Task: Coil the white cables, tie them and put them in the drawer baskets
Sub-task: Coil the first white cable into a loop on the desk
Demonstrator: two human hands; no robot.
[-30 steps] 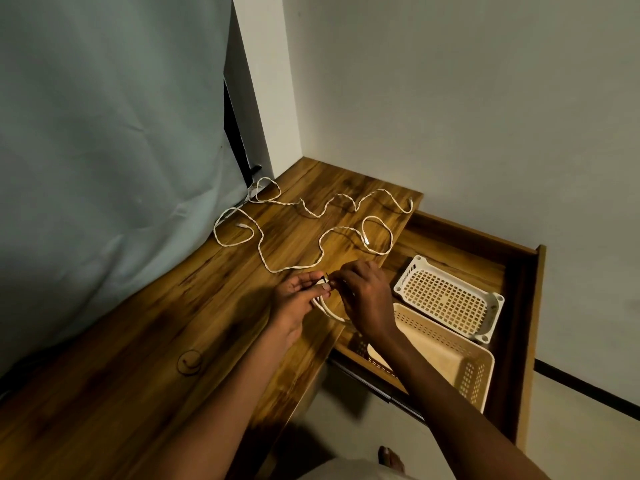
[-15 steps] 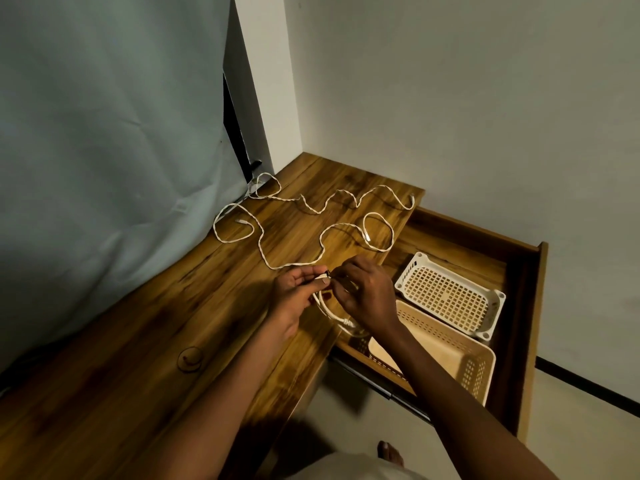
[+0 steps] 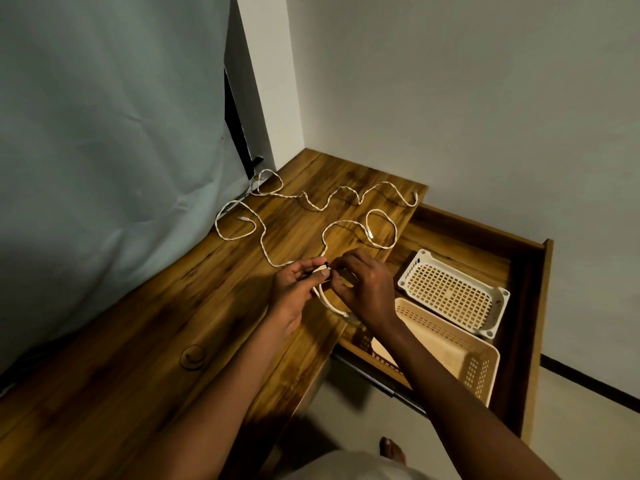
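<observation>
My left hand pinches the top of a small coil of white cable over the desk's right edge. My right hand grips the same coil from the right, with a dark tie at the pinch point between the fingertips. The coil's lower loop hangs below both hands. Two loose white cables lie on the wooden desk: one snakes from my left hand to a loop near the drawer, another runs along the back. The open drawer holds a white basket and a beige basket.
A pale blue curtain hangs along the desk's left side. White walls meet at the far corner. A round cable grommet sits in the desk near me. A bare foot stands on the floor below the drawer.
Both hands lifted the coil slightly and shifted a little away from me; the coil's loop now hangs lower. The loose cables have not moved.
</observation>
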